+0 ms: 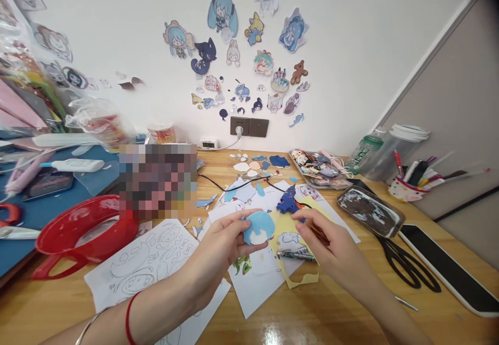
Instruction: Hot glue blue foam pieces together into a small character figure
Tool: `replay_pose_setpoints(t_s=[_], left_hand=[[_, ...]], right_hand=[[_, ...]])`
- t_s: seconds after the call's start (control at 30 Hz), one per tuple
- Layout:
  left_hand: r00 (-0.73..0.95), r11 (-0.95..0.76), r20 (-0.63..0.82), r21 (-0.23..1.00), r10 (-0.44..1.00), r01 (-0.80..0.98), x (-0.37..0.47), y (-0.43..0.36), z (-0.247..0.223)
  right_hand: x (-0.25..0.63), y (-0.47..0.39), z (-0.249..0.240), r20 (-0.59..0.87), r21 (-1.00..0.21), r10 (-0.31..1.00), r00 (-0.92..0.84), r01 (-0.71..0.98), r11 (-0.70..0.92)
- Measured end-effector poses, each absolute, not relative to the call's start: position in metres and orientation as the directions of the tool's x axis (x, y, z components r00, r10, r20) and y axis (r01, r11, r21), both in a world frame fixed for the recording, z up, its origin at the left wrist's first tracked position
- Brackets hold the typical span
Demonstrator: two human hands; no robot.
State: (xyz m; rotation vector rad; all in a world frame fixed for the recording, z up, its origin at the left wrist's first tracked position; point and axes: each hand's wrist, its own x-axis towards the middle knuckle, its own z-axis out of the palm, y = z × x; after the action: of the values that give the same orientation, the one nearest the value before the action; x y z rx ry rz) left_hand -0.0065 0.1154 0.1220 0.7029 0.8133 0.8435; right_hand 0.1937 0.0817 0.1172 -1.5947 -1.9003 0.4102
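Observation:
Between the thumb and fingers of my left hand is a small light-blue and white cutout, rounded like a head with hair, held above the papers. My right hand is just right of it, apart from it, with thumb and forefinger bent close together. Something thin and brownish shows among its curled fingers, too hidden to name. A blue glue gun lies just beyond that hand. Below are a yellow sheet with a piece cut out and a pen lying across it.
Left are a red basin and a sheet of line drawings. Cut scraps lie near the wall. A tray of cutouts, pen cup, dark tin, black scissors and phone stand or lie right.

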Motion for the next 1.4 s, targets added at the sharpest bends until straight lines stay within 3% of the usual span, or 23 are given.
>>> replay_pose_setpoints(t_s=[0.3,0.53,0.7,0.83,1.03,1.13,1.4], left_hand=[[0.44,0.504,-0.328,0.777,0.836,-0.378,-0.006,0.114,0.12],[0.546,0.504,-0.248,0.77,0.801,-0.391,-0.008,0.11,0.119],[0.566,0.532,-0.26,0.752,0.782,-0.39,-0.007,0.109,0.118],[0.556,0.507,-0.262,0.789,0.789,-0.347,-0.006,0.11,0.121],[0.632,0.439,-0.187,0.857,0.752,-0.269,-0.004,0.11,0.122],[0.623,0.507,-0.261,0.824,0.737,-0.254,-0.003,0.109,0.12],[0.636,0.47,-0.226,0.848,0.738,-0.244,-0.001,0.105,0.118]], right_hand=[[0.188,0.08,0.116,0.34,-0.497,0.937,-0.075,0.832,0.247],[0.164,0.076,0.109,0.473,-0.388,0.825,-0.31,0.767,0.511],[0.156,0.083,0.108,0.505,-0.249,0.783,-0.363,0.808,0.535],[0.153,0.087,0.108,0.496,-0.207,0.773,-0.395,0.811,0.547],[0.152,0.089,0.112,0.371,-0.382,0.885,-0.281,0.823,0.421],[0.156,0.088,0.116,0.318,-0.469,0.925,-0.206,0.814,0.342],[0.157,0.084,0.115,0.23,-0.498,0.938,-0.259,0.797,0.342]])
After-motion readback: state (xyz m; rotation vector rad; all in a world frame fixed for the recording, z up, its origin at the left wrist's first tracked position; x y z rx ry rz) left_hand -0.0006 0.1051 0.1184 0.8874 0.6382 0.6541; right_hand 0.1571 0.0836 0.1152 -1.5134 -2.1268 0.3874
